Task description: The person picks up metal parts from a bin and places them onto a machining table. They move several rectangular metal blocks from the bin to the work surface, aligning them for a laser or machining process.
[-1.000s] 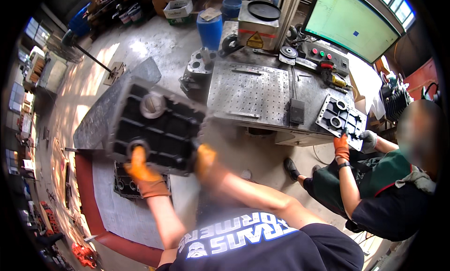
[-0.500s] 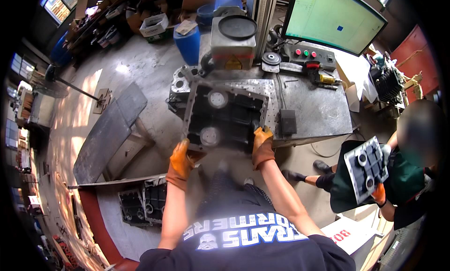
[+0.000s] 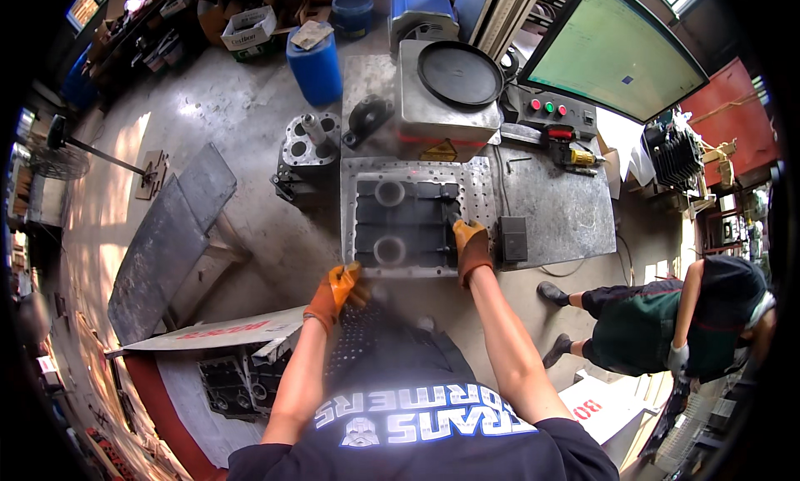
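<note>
Orange gloves covered both hands. The right hand (image 3: 472, 249) was clenched on the right edge of the casting (image 3: 406, 223), a dark ribbed block with two round bores, which lay flat on the perforated plate (image 3: 479, 199) of the surface. The left hand (image 3: 337, 286) hung at the plate's near left corner, just off the casting; whether its grip was closed on anything could not be told (the fingers curl under and blur).

With only one hand plainly on it, the casting looked liable to skew or slide if shifted, and fingers at its edge could be pinched against the plate. A grey machine (image 3: 437, 98) with a black round lid stood just behind, so a push forward might knock into it. Another person (image 3: 675, 323) bent over well apart to the right.
</note>
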Motion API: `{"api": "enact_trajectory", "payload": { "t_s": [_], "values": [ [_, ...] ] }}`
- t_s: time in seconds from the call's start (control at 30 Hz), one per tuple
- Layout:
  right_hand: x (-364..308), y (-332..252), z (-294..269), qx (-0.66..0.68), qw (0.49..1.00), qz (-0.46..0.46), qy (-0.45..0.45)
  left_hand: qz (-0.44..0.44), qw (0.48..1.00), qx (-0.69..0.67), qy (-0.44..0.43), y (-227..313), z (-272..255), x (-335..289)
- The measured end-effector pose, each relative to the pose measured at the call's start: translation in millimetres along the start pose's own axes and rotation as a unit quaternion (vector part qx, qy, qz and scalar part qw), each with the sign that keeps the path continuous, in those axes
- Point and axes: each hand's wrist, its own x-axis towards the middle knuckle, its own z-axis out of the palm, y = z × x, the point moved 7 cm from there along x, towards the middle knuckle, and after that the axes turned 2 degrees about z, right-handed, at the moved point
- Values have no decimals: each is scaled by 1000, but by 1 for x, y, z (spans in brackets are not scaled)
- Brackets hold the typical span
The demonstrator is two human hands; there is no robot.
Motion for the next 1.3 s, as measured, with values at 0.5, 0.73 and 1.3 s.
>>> {"api": "enact_trajectory", "payload": {
  "t_s": [0.5,0.73,1.3],
  "values": [
    [7,-52,0,-502,850,-124,-97,6,989,136,54,5,-12,11],
    [12,-61,-3,-548,811,-168,-120,-7,940,320,116,37,-3,-15],
    [24,-35,-6,-391,899,-191,-59,-82,989,64,104,-2,-11,-4]
  ]
}}
